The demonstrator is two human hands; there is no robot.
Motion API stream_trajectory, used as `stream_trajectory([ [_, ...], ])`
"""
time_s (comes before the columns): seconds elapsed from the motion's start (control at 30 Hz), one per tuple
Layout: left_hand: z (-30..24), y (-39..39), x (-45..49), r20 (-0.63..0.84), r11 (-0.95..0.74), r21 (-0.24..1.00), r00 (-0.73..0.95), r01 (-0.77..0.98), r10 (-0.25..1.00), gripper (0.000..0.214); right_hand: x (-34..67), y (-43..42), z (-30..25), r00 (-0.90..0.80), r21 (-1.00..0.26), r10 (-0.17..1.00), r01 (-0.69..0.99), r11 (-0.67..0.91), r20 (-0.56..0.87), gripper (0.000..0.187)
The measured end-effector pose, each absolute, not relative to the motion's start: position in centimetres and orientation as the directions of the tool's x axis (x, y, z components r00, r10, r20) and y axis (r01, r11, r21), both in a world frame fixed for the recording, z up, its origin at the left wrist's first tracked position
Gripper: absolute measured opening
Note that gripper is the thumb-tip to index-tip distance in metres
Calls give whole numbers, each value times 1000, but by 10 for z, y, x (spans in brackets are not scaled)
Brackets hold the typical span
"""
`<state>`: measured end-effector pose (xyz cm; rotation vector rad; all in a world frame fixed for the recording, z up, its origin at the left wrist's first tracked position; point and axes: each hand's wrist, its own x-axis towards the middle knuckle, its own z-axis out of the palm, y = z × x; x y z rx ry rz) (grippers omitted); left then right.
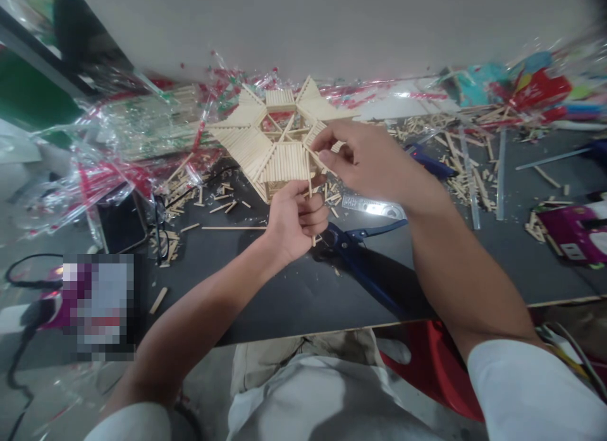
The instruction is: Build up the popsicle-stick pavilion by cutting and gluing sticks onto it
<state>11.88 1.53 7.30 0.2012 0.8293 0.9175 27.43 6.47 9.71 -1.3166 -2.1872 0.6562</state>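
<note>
A star-shaped model built of thin wooden sticks (284, 162) stands on the dark table, with slatted panels around an open, strutted middle. Below its near panel, my left hand (298, 217) is closed around a wooden stick (310, 188) that pokes out above and below the fingers. My right hand (363, 160) pinches at the model's right side, thumb and forefinger close together against the panel edge. What lies between those fingertips is too small to tell. Blue-handled cutters (353, 254) lie just right of my left hand, beside a metal ruler (372, 206).
Cut stick pieces (230, 198) are scattered about. A blue glue gun (429, 163) and clear glue sticks (501, 175) lie right. Plastic-wrapped stick bundles (156, 122) fill the back left. A purple box (573, 232) sits far right, and a red stool (431, 365) is below the table edge.
</note>
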Motion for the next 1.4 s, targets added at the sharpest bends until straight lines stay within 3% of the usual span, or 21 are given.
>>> stream_trajectory([
  [1.1, 71, 15, 118, -533, 614, 467, 352, -636, 769, 28, 273, 66, 93, -388, -605, 896, 667, 435, 218, 9],
  [1.4, 71, 11, 115, -532, 596, 528, 310, -605, 788, 27, 288, 58, 106, -309, -602, 930, 710, 366, 201, 19],
])
